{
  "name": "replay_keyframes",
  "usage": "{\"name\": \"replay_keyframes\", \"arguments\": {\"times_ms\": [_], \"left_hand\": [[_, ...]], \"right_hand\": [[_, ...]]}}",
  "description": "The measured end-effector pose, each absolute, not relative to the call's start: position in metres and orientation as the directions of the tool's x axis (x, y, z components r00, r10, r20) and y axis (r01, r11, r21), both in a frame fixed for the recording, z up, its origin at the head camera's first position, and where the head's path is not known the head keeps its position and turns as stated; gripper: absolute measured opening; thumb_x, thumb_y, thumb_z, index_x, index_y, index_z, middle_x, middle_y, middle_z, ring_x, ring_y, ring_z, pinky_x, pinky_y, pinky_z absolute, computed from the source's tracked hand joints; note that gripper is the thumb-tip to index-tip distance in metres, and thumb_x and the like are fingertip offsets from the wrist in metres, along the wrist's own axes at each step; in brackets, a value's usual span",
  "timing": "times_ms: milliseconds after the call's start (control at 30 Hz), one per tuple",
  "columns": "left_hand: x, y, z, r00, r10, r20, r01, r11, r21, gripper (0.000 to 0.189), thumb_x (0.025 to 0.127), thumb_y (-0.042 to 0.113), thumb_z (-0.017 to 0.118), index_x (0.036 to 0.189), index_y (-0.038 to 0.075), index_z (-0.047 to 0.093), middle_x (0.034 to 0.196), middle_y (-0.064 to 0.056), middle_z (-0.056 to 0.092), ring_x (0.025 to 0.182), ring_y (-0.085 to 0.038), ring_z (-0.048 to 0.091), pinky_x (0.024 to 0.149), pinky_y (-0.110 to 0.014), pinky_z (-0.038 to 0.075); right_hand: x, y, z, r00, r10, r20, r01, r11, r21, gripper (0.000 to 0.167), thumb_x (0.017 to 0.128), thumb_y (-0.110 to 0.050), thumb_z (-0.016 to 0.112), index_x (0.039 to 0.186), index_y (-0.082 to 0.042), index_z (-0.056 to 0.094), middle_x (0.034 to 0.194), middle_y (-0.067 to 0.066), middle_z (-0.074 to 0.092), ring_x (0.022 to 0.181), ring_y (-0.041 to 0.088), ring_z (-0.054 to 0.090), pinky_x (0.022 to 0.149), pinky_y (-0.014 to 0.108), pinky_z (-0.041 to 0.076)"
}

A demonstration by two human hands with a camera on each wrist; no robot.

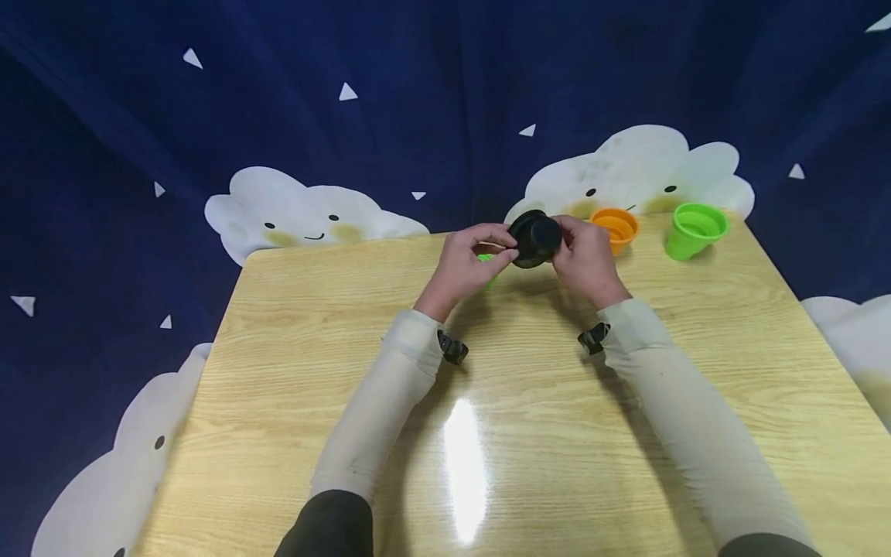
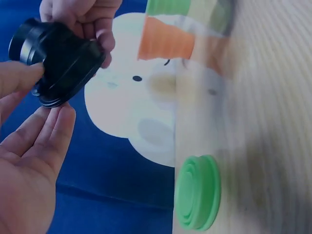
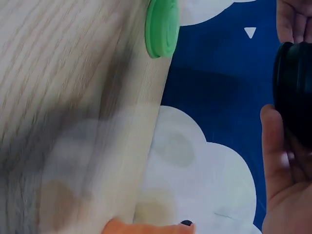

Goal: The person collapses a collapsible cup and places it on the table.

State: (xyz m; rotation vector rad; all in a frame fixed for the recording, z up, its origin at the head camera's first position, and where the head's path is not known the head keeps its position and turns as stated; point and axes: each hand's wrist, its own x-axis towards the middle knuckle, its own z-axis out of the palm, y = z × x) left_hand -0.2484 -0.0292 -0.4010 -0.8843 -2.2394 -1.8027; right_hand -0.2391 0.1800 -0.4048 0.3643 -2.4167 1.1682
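Bridging left grip (image 1: 461, 261), right grip (image 1: 585, 258): cup (image 1: 537, 238)

Wood-grain table (image 1: 313, 348), three items near far edge.
Flattened green cup (image 2: 199, 192) below the grip's left side; orange cup (image 1: 616, 226) upright, just right of grip; second green cup (image 1: 696, 230) upright, farther right.

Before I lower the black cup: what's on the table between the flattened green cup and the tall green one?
In the left wrist view, only the orange cup stands between the flattened green cup and the tall green cup.
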Motion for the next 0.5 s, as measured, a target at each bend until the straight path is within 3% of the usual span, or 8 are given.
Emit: {"name": "replay_keyframes", "arguments": {"times_ms": [100,233,400,500], "left_hand": [[-0.246,-0.027,-0.405,-0.828,0.351,0.437,0.492,0.08,0.867,0.024,0.076,-0.003,0.086,0.098,-0.007,0.076,0.121,-0.021,0.066,0.11,-0.025,0.064,0.086,-0.041,0.058],[-0.244,-0.024,-0.406,-0.825,0.323,0.464,0.522,0.117,0.845,0.032,0.069,0.001,0.092,0.096,-0.005,0.078,0.118,-0.018,0.066,0.099,-0.023,0.068,0.084,-0.037,0.059],[-0.241,-0.02,-0.406,-0.806,0.272,0.526,0.579,0.181,0.795,0.029,0.071,0.009,0.092,0.095,-0.002,0.079,0.115,-0.015,0.069,0.1,-0.016,0.068,0.08,-0.035,0.06],[-0.24,-0.017,-0.409,-0.789,0.239,0.566,0.61,0.205,0.765,0.03,0.07,0.011,0.093,0.094,-0.001,0.079,0.118,-0.015,0.07,0.106,-0.015,0.068,0.08,-0.031,0.06]], "right_hand": [[-0.24,0.178,-0.407,-0.888,-0.016,0.46,-0.376,0.603,-0.704,0.017,0.092,0.005,0.057,0.097,0.004,0.074,0.073,0.015,0.072,0.065,0.024,0.066,0.06,0.022,0.048],[-0.239,0.174,-0.407,-0.91,0.029,0.413,-0.322,0.578,-0.75,0.02,0.087,0.007,0.055,0.091,0.004,0.074,0.065,0.013,0.069,0.051,0.009,0.06,0.048,0.017,0.044],[-0.239,0.167,-0.405,-0.93,0.086,0.356,-0.257,0.541,-0.801,0.019,0.09,0.004,0.055,0.091,0.005,0.074,0.066,0.014,0.069,0.047,-0.003,0.056,0.046,0.018,0.046],[-0.239,0.164,-0.403,-0.926,0.137,0.352,-0.227,0.544,-0.808,0.017,0.09,0.0,0.058,0.089,0.005,0.075,0.069,0.015,0.07,0.053,0.003,0.061,0.051,0.017,0.046]]}}
